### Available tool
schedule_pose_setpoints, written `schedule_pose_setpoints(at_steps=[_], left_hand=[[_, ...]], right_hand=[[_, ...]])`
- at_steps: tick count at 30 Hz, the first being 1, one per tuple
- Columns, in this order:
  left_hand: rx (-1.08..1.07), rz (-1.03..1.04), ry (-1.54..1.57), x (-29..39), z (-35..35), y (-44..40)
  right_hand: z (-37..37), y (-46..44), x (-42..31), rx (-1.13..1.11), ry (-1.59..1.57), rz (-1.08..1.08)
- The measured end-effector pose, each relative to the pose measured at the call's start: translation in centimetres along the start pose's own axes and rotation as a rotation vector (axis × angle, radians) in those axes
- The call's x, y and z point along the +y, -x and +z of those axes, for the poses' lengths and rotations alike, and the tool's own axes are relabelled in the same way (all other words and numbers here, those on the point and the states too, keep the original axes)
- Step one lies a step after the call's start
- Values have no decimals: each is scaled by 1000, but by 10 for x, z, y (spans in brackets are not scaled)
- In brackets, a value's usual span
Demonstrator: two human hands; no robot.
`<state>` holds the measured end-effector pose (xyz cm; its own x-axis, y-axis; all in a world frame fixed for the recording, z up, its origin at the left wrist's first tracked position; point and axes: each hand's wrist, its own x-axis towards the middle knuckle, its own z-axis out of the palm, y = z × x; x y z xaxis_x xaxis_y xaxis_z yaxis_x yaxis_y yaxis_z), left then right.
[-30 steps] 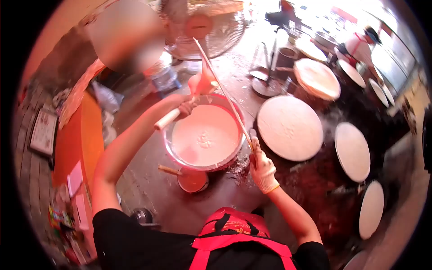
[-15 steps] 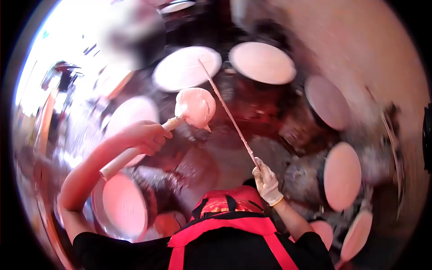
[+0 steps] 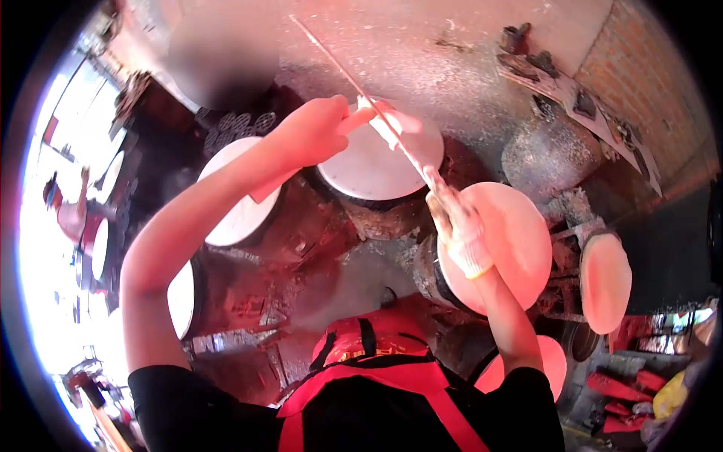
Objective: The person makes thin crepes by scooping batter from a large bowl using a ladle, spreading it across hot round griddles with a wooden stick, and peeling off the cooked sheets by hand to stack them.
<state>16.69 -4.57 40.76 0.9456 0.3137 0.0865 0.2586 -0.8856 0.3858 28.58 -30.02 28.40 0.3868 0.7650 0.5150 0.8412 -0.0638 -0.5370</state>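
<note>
My left hand (image 3: 316, 132) is bare and closed round the handle of a ladle (image 3: 388, 124), whose batter-coated bowl is over a round griddle (image 3: 361, 169) at the upper middle. My right hand (image 3: 458, 226), in a whitish glove, grips the lower end of a long thin stick (image 3: 339, 66). The stick slants up to the left and crosses in front of the ladle. Just beside my right hand is another round griddle (image 3: 516, 245) with a pale, smooth surface.
More round griddles stand at the left (image 3: 239, 215), right (image 3: 605, 282) and lower right (image 3: 553, 365). A person (image 3: 71, 215) is at the far left. A ledge (image 3: 580, 105) holding objects runs along the wall. Red bags (image 3: 617, 388) lie at the lower right.
The view has turned from the batter tub to the griddles by the wall. The batter-filled ladle has moved from mid-air to over the upper-middle griddle. Both hands keep their hold.
</note>
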Motion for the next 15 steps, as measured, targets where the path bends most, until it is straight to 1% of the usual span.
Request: schedule_pose_setpoints(at_steps=[1, 3, 4, 5, 6, 8, 9, 10, 11, 13, 15], left_hand=[[113, 152, -103, -5, 15, -20], [25, 16, 35, -8, 35, -50], [-16, -54, 98, -6, 43, -60], [7, -74, 184, -13, 57, -69], [18, -59, 287, -21, 72, -77], [-30, -212, 476, -29, 101, -87], [-21, -215, 593, -40, 123, -93], [-10, -271, 668, -49, 145, -98], [4, -323, 738, -55, 168, -105], [41, -411, 883, -67, 207, -118], [111, -460, 1053, -75, 236, -131]], right_hand=[[6, -13, 14, 73, -61, 30], [17, -19, 42, 119, -322, 275], [20, -15, 50, 97, -524, 484], [23, -13, 57, 76, -727, 693], [19, -9, 56, 7, -806, 934], [43, 19, 73, 47, -988, 1123], [61, 36, 76, 97, -1036, 1135], [89, 59, 90, 139, -1060, 1245], [104, 71, 88, 199, -1039, 1219], [160, 93, 94, 438, -825, 966], [187, 82, 81, 521, -270, 683]])
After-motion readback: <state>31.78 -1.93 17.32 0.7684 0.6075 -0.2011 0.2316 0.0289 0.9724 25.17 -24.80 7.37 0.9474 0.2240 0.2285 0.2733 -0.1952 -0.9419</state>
